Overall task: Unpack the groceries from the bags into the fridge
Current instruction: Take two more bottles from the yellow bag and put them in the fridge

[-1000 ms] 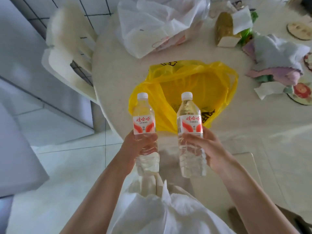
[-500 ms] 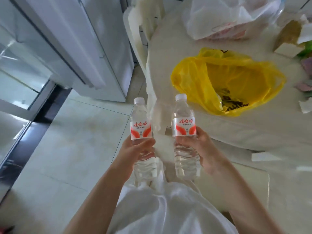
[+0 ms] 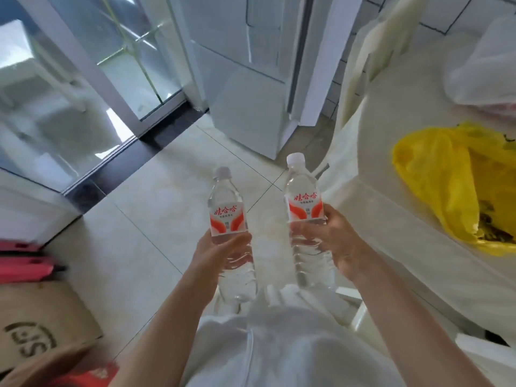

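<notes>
I hold two clear water bottles with white caps and red-and-white labels upright in front of me. My left hand [image 3: 220, 254] grips the left bottle [image 3: 227, 216] below its label. My right hand [image 3: 332, 241] grips the right bottle [image 3: 304, 202] the same way. Ahead stands the white fridge [image 3: 245, 79], its doors closed. The open yellow bag [image 3: 452, 174] lies on the table [image 3: 391, 219] at my right, and part of a white bag [image 3: 485, 65] shows behind it.
A cream plastic chair [image 3: 371, 60] stands between fridge and table. Glass sliding doors [image 3: 83, 79] with a dark threshold fill the left. A cardboard box [image 3: 36, 322] and red items [image 3: 22, 266] sit on the pale tiled floor at lower left.
My view has swung left from the table toward the fridge and glass doors. Both hands still carry the bottles; the yellow bag has slid to the right edge.
</notes>
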Available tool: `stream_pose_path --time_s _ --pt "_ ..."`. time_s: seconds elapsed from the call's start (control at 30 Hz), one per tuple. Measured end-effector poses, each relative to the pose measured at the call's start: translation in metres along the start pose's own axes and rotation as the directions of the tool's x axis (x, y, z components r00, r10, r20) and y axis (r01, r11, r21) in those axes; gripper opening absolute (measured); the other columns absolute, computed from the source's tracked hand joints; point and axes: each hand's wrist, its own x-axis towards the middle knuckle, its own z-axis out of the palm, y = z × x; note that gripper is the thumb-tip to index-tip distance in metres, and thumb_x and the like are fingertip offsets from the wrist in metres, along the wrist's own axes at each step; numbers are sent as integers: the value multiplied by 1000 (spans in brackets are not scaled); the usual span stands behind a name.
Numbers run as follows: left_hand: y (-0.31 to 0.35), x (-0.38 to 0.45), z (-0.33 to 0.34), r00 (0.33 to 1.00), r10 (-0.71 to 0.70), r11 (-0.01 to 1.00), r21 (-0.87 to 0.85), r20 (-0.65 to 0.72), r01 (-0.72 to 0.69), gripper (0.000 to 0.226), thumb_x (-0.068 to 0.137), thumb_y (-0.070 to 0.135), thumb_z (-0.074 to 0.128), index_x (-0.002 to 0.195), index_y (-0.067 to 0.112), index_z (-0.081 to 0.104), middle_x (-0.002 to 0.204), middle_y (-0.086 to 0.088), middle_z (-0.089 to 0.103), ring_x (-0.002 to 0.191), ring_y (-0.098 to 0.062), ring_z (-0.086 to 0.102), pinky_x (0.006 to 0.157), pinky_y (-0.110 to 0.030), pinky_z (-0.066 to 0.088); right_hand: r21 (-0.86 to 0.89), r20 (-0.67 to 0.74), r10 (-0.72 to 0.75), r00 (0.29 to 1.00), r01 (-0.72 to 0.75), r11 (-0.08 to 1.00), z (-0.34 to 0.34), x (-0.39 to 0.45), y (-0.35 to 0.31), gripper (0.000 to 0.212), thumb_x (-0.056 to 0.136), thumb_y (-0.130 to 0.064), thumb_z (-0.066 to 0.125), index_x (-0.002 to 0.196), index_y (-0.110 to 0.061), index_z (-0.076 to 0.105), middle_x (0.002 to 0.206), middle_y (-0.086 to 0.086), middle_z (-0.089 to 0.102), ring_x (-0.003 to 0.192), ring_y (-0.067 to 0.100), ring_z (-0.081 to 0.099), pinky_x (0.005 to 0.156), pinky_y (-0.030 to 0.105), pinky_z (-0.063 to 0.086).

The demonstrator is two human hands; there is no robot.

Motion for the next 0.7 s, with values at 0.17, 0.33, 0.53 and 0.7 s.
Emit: stream_pose_path --time_s 0.17,0.33,0.53,0.7 --pt "16 0 -83 993 -15 996 -86 -116 5 37 73 13 81 106 10 63 91 -14 70 78 -24 70 62 -24 56 -69 124 40 991 -31 997 88 24 -11 61 57 -32 87 111 -18 63 98 6 72 94 32 68 94 57 49" --pt "40 7 -167 987 -1 989 -148 -163 -24 51 64 21 86 108 7 64 92 -15 69 79 -26 70 65 -29 56 -22 240 67 969 -63 998 181 43 -21 60 58 -27 84 113 -14 63 101 13 70 93 33 69 93 51 52" --pt "68 18 -238 976 4 976 -212 -216 -51 62 59 25 88 111 5 61 91 -14 67 78 -26 67 67 -32 56 5 297 70 952 -75 997 266 61 -35 58 59 -21 87 109 -8 62 89 11 68 80 25 66 84 42 56" --pt "87 30 -268 973 6 965 -256 -231 -67 63 57 23 85 112 4 60 92 -15 67 77 -26 68 63 -30 56 -28 297 107 949 -103 994 303 81 -47 61 60 -17 86 113 -6 59 89 10 68 80 26 67 81 42 57"
